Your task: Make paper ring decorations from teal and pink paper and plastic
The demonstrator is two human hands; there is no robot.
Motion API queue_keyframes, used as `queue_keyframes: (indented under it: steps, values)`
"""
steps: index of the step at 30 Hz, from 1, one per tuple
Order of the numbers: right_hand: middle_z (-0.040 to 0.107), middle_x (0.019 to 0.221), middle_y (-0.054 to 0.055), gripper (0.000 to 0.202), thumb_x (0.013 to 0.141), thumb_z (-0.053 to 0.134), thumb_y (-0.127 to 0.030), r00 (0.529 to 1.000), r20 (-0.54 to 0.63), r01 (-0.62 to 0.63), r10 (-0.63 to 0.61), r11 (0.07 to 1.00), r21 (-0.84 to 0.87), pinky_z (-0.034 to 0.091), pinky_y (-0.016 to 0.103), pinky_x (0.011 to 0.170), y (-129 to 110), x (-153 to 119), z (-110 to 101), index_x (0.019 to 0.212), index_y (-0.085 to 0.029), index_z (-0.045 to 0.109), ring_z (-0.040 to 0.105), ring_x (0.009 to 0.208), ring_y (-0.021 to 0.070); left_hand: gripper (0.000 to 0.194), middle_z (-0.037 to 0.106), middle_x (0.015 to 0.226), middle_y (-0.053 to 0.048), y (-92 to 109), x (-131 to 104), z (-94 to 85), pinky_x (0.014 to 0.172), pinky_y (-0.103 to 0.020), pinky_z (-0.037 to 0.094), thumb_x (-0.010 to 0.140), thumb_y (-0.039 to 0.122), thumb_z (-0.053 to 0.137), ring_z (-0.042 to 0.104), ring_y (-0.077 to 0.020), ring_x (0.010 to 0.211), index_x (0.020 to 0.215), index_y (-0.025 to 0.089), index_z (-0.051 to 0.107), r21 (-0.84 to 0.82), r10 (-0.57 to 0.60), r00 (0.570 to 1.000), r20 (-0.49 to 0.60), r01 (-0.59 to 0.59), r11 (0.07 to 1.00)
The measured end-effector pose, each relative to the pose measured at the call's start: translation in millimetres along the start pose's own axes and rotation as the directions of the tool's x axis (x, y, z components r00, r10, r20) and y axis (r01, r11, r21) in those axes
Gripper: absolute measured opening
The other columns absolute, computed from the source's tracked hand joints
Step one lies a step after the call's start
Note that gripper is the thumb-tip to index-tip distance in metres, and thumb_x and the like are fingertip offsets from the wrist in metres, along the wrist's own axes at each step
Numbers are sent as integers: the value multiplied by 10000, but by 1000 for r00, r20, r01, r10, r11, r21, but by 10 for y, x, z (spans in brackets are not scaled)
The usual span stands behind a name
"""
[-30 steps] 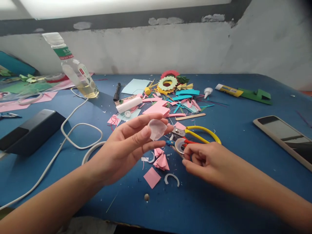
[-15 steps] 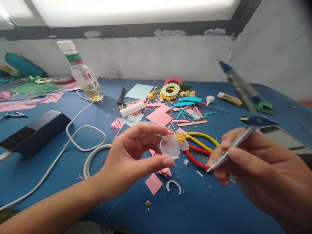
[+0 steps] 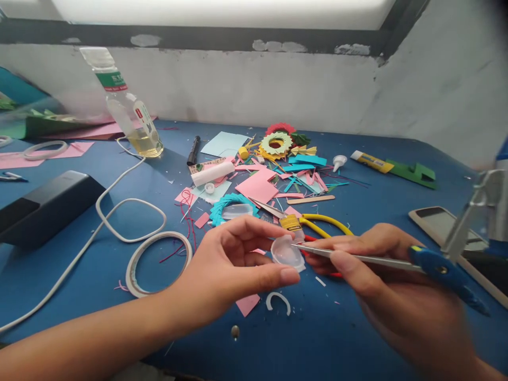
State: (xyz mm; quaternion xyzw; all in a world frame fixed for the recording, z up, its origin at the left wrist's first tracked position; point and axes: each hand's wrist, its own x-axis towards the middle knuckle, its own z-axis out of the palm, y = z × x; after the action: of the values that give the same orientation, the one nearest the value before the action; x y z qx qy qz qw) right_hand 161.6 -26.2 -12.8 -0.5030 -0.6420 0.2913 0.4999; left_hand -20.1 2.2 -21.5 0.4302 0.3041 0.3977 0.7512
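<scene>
My left hand (image 3: 238,256) pinches a small translucent plastic cup (image 3: 286,254) between thumb and fingertips, above the table. My right hand (image 3: 397,275) is closed around one metal leg of a drawing compass (image 3: 365,257) with blue plastic parts. The tip of that leg reaches the cup's upper rim; whether it presses into the plastic I cannot tell. Right behind the cup lie scissors (image 3: 329,225) with yellow and red handles, partly covered by my hands. A blue paper ring (image 3: 220,210) with a clear piece inside shows behind my left fingers.
A roll of tape (image 3: 133,272) lies left of my forearm. Paper scraps (image 3: 257,184) pile up behind my hands. A bottle (image 3: 130,119), a white cable (image 3: 115,225) and a dark box (image 3: 51,206) occupy the left. At right lie a phone (image 3: 436,219) and glue tube (image 3: 373,161).
My right hand has swung the compass from upright to nearly level and brought its tip to the cup. The cup has moved slightly right and down, tilting in my left hand.
</scene>
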Motion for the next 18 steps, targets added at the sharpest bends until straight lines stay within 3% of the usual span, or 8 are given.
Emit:
queue_keyframes:
  steps: [7, 13, 18]
  values:
    - [699, 798, -43, 110, 758, 603, -173, 996, -54, 65, -73, 988, -138, 572, 262, 688, 25, -49, 1, 753, -268, 546, 678, 742, 144, 299, 675, 916, 10, 4, -21, 1, 651, -166, 520, 642, 28, 723, 623, -77, 715, 879, 189, 636, -41, -10, 1000, -10, 10, 999]
    - [712, 788, -56, 141, 740, 609, -138, 968, 15, 251, -252, 954, -163, 578, 247, 678, 68, -10, -18, 757, -258, 537, 686, 711, 143, 281, 705, 856, 15, 5, -33, 2, 694, -177, 539, 646, 17, 720, 660, -96, 754, 853, 198, 666, -66, -46, 999, 1, 46, 997]
    - [707, 785, -69, 121, 754, 604, -155, 978, 8, 205, -207, 963, -177, 562, 194, 699, 75, 5, -14, 757, -261, 547, 678, 724, 108, 266, 714, 775, 28, 19, -11, 17, 681, -154, 541, 610, 48, 757, 669, -88, 719, 817, 200, 686, -94, -72, 997, -19, 70, 993]
